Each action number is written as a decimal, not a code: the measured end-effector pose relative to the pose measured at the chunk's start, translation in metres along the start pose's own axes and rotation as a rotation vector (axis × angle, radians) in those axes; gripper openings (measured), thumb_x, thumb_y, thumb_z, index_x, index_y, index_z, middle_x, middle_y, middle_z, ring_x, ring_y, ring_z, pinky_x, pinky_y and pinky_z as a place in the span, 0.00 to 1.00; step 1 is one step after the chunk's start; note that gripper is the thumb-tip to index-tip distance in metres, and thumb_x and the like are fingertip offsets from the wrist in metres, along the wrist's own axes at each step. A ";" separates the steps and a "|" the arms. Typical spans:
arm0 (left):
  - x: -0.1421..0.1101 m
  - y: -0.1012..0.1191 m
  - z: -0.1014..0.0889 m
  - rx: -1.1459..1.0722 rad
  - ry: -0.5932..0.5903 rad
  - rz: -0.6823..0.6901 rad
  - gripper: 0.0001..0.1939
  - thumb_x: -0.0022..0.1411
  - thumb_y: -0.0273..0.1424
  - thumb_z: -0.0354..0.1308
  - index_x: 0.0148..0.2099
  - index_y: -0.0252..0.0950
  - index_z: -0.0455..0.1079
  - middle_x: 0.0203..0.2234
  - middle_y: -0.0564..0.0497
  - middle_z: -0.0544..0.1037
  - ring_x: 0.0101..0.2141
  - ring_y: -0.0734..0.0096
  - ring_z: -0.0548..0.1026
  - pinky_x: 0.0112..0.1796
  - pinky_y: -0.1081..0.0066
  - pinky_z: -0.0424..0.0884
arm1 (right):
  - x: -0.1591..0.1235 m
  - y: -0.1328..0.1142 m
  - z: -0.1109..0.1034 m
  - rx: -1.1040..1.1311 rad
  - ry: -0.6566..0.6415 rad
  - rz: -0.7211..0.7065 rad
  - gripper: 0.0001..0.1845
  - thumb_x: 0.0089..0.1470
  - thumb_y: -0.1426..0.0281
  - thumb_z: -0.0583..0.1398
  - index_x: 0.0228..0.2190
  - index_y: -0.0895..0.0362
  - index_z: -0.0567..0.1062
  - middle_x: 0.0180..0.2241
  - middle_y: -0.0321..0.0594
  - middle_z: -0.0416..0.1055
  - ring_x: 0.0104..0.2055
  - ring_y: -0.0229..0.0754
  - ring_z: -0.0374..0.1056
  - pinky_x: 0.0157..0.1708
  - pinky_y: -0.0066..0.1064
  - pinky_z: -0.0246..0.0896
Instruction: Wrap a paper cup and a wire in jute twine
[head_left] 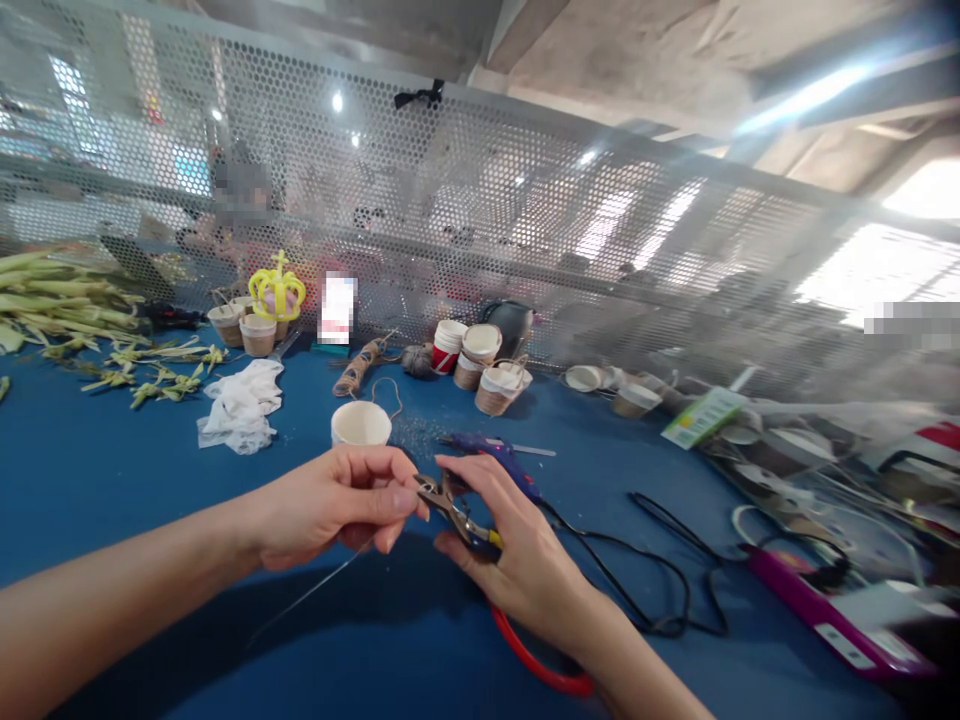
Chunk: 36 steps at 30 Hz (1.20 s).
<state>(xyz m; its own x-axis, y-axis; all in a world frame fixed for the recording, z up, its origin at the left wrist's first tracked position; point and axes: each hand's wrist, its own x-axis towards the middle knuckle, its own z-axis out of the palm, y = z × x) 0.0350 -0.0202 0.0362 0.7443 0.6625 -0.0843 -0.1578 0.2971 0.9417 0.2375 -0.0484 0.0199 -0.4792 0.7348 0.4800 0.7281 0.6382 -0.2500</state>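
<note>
Left hand point(352, 500): thumb and fingers pinched together on a thin wire point(319, 585), which slants down and away beneath the palm. Right hand point(517, 540): wrapped round a pair of pliers point(454, 512), nose at the left fingertips; I cannot tell whether the jaws bite the wire. A red handle point(529, 660) curves out under the right wrist. Both hands held above a blue table point(127, 490). Just beyond the left hand: white cup point(361, 426). Just beyond the right: blue glue gun point(495, 452). Farther back: crumpled white cloth point(244, 408), twine bundle point(361, 366), yellow crown-shaped piece point(277, 292).
</note>
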 end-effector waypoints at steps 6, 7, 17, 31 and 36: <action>0.001 -0.002 -0.001 -0.040 -0.005 -0.001 0.10 0.50 0.35 0.59 0.28 0.33 0.64 0.13 0.57 0.65 0.16 0.83 0.57 0.19 0.77 0.45 | 0.000 -0.001 0.000 0.031 0.003 0.005 0.24 0.49 0.69 0.57 0.48 0.56 0.58 0.41 0.46 0.63 0.44 0.43 0.62 0.43 0.36 0.62; 0.001 -0.002 -0.001 -0.041 -0.008 0.002 0.11 0.50 0.35 0.59 0.28 0.33 0.64 0.13 0.57 0.65 0.16 0.83 0.57 0.19 0.77 0.45 | 0.000 -0.002 0.000 0.034 0.002 0.004 0.23 0.49 0.69 0.57 0.48 0.56 0.58 0.41 0.46 0.63 0.43 0.43 0.62 0.43 0.35 0.62; 0.000 0.001 0.001 -0.015 -0.009 -0.019 0.12 0.49 0.37 0.60 0.28 0.33 0.64 0.12 0.57 0.65 0.15 0.83 0.56 0.19 0.77 0.44 | 0.000 -0.003 -0.001 0.067 -0.021 0.035 0.21 0.49 0.69 0.57 0.46 0.55 0.60 0.37 0.42 0.64 0.36 0.39 0.63 0.37 0.31 0.62; 0.001 -0.001 0.001 -0.015 0.008 0.006 0.13 0.50 0.37 0.59 0.27 0.34 0.60 0.12 0.58 0.64 0.16 0.83 0.54 0.19 0.77 0.43 | 0.000 -0.005 -0.001 0.117 -0.079 0.094 0.16 0.51 0.73 0.54 0.44 0.54 0.61 0.36 0.41 0.66 0.34 0.38 0.65 0.34 0.29 0.62; 0.001 0.000 -0.001 0.033 0.048 0.042 0.12 0.52 0.37 0.57 0.28 0.34 0.61 0.13 0.58 0.64 0.16 0.83 0.56 0.19 0.78 0.45 | 0.001 -0.003 -0.001 0.118 -0.067 0.078 0.17 0.52 0.68 0.54 0.45 0.55 0.59 0.38 0.43 0.65 0.39 0.41 0.64 0.39 0.33 0.62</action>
<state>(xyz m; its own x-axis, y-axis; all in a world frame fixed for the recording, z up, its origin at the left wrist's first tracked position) 0.0351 -0.0192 0.0358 0.7051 0.7067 -0.0590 -0.1662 0.2456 0.9550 0.2354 -0.0503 0.0219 -0.4580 0.7944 0.3989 0.7039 0.5982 -0.3831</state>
